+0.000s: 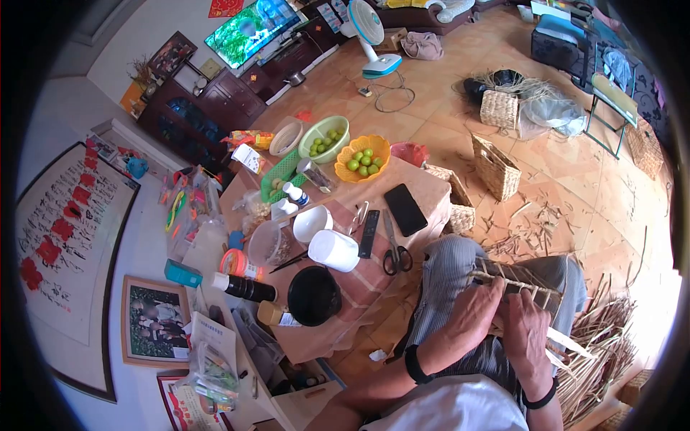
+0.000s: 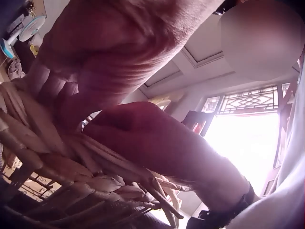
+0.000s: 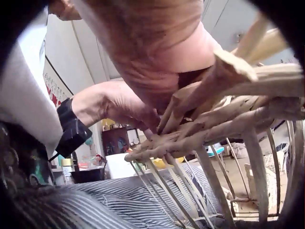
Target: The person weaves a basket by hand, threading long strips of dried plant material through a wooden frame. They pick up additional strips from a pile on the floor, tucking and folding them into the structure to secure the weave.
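Note:
A half-woven straw basket (image 1: 528, 287) with open, spaced ribs rests across the person's lap. The left hand (image 1: 478, 309) bends over its near rim, fingers curled onto the weave in the left wrist view. Close beside it, the right hand (image 1: 525, 330) grips a dried straw strip (image 3: 233, 71) at the same rim; its fingertips are partly hidden behind the palm. Below the woven rim (image 3: 190, 138), thin bare ribs (image 3: 257, 176) run downward in the right wrist view. Pale strip ends (image 1: 571, 343) stick out past the right hand.
A heap of loose straw (image 1: 604, 352) lies by the right leg. Finished woven baskets (image 1: 496, 169) and scraps stand on the tiled floor. The table at left carries scissors (image 1: 397, 251), a phone (image 1: 405, 210), a black bowl (image 1: 314, 296) and fruit bowls (image 1: 363, 158).

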A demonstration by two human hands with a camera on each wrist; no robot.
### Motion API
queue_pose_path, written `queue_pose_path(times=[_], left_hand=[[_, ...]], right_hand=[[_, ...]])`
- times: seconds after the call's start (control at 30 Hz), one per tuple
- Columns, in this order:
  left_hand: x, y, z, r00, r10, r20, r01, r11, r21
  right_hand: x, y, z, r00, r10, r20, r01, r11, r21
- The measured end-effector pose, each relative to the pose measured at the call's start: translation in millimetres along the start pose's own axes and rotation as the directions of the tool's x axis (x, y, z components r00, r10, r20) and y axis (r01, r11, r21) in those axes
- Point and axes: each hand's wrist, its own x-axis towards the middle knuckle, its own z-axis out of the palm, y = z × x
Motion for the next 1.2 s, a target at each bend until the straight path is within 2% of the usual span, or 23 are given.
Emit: queue_pose_path(times=[0.2, 0.4, 0.5, 0.7, 0.8, 0.9, 1.0, 1.1, 1.2], left_hand=[[-10.7, -8.3, 6.9, 0.967, 0.112, -0.231, -0.145, 0.981, -0.129], [-13.8, -8.4, 3.9, 0.978, 0.098, -0.186, -0.123, 0.984, -0.132], [-8.9, -12.7, 3.0, 0.994, 0.071, -0.082, -0.082, 0.987, -0.135], [-13.5, -13.4, 8.1, 0.960, 0.180, -0.213, -0.212, 0.968, -0.135], [-14.6, -9.8, 5.0, 0.962, 0.174, -0.211, -0.212, 0.961, -0.175], [-15.2, -13.6, 5.7, 0.965, 0.171, -0.201, -0.213, 0.953, -0.213], [-18.3, -13.0, 4.4, 0.970, 0.162, -0.180, -0.201, 0.953, -0.226], [-23.5, -8.9, -1.7, 0.991, 0.097, -0.090, -0.117, 0.960, -0.253], [-24.8, -13.0, 2.6, 0.969, 0.183, -0.164, -0.217, 0.950, -0.226]], right_hand=[[-3.1, -3.5, 7.0, 0.993, 0.036, -0.114, -0.026, 0.996, 0.084], [-4.8, -3.3, 13.2, 0.987, 0.041, -0.152, -0.032, 0.998, 0.055], [-7.7, -2.9, 17.5, 0.985, 0.059, -0.160, -0.049, 0.997, 0.065], [-6.4, -5.0, 17.1, 0.980, 0.065, -0.189, -0.052, 0.996, 0.077], [-5.7, -4.4, 16.5, 0.980, 0.067, -0.185, -0.051, 0.995, 0.090], [-7.1, -4.0, 16.7, 0.988, 0.060, -0.142, -0.053, 0.997, 0.057], [-7.6, -4.7, 2.0, 0.999, 0.036, -0.037, -0.035, 0.999, 0.033], [-7.4, -8.9, -23.9, 1.000, -0.022, -0.004, 0.022, 0.998, 0.054], [-11.3, -6.0, -34.1, 0.996, -0.050, 0.080, 0.049, 0.999, 0.014]])
